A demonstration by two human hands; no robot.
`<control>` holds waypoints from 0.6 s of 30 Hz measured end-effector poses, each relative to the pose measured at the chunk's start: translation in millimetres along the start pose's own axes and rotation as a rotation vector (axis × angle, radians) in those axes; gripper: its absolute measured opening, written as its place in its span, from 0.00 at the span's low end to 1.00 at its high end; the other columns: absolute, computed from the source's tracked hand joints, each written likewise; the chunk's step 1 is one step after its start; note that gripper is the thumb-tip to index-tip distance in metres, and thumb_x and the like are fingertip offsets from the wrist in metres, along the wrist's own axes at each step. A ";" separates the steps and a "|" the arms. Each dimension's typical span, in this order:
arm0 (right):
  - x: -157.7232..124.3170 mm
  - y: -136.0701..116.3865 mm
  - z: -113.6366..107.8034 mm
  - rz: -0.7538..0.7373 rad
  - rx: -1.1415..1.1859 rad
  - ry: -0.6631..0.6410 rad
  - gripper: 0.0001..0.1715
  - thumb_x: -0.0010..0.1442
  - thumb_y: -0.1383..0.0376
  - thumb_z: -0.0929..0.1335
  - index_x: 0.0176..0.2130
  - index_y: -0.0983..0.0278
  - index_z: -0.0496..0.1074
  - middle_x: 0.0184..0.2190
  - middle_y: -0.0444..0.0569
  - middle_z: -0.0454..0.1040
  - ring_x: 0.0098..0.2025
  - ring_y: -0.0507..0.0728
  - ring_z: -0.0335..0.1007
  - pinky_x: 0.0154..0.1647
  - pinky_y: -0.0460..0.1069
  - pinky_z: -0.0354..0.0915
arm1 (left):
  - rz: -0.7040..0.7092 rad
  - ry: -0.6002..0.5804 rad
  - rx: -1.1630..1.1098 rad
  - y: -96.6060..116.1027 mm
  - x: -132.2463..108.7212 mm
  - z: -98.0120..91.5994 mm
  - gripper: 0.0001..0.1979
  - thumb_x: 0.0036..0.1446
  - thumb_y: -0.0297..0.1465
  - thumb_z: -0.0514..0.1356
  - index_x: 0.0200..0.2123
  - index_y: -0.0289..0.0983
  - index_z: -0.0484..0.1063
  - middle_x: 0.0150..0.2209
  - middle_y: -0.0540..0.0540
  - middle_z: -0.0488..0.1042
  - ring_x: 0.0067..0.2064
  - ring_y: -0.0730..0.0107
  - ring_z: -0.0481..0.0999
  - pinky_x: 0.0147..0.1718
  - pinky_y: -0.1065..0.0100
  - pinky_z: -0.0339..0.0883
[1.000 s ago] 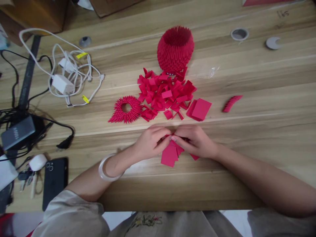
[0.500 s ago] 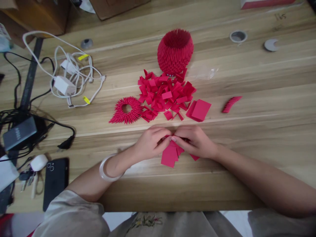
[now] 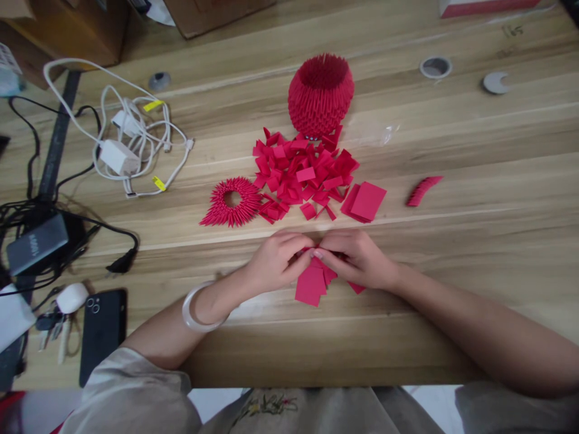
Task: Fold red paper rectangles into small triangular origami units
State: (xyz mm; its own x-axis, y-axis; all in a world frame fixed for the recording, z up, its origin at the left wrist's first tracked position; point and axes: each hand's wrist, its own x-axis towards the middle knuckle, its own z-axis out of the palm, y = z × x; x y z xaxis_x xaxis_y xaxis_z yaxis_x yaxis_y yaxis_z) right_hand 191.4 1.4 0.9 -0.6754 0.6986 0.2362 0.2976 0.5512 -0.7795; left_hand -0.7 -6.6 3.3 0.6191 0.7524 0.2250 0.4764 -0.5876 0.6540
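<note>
My left hand (image 3: 277,260) and my right hand (image 3: 357,257) meet fingertip to fingertip low on the wooden table (image 3: 474,199), both pinched on a small red paper piece (image 3: 316,253) that the fingers mostly hide. Under them lie a few flat red paper sheets (image 3: 311,284). Just beyond is a heap of folded red paper pieces (image 3: 303,172), a small stack of red sheets (image 3: 366,201), a spiky red paper ring (image 3: 231,201) and a round red paper vase (image 3: 321,93). A white bangle (image 3: 195,307) sits on my left wrist.
A short row of joined red pieces (image 3: 424,190) lies to the right. White chargers and cables (image 3: 126,144) sprawl at the left, with black cables, a power bank (image 3: 36,243), a black phone (image 3: 102,334) and keys. Two grey round items (image 3: 435,67) sit far right.
</note>
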 end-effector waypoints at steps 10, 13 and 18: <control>-0.1 1.1 0.4 0.001 0.008 -0.004 0.21 0.64 0.65 0.60 0.20 0.65 0.56 0.18 0.41 0.54 0.22 0.48 0.50 0.26 0.45 0.51 | 0.001 0.006 0.004 0.8 1.0 0.4 0.07 0.59 0.27 0.52 0.30 0.34 0.67 0.25 0.48 0.70 0.27 0.73 0.68 0.29 0.71 0.64; -0.3 1.0 0.3 -0.002 0.002 -0.003 0.21 0.64 0.65 0.59 0.20 0.65 0.56 0.18 0.41 0.54 0.22 0.48 0.50 0.26 0.45 0.51 | 0.002 0.011 0.014 0.8 1.0 0.4 0.07 0.59 0.27 0.52 0.30 0.34 0.68 0.25 0.48 0.70 0.28 0.73 0.68 0.29 0.71 0.63; -0.5 0.5 -0.5 -0.004 -0.003 -0.005 0.21 0.64 0.65 0.59 0.20 0.64 0.56 0.18 0.41 0.54 0.22 0.48 0.50 0.26 0.45 0.51 | 0.007 0.011 0.012 0.7 1.2 0.2 0.07 0.59 0.27 0.53 0.30 0.33 0.68 0.25 0.47 0.70 0.28 0.73 0.68 0.29 0.72 0.63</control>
State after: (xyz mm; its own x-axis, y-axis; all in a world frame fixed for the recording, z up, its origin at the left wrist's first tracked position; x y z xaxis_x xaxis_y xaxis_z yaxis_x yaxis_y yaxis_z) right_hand 192.3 1.6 0.8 -0.6801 0.6942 0.2359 0.2972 0.5552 -0.7768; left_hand 0.5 -6.1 3.9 0.6154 0.7517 0.2372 0.4800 -0.5961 0.6436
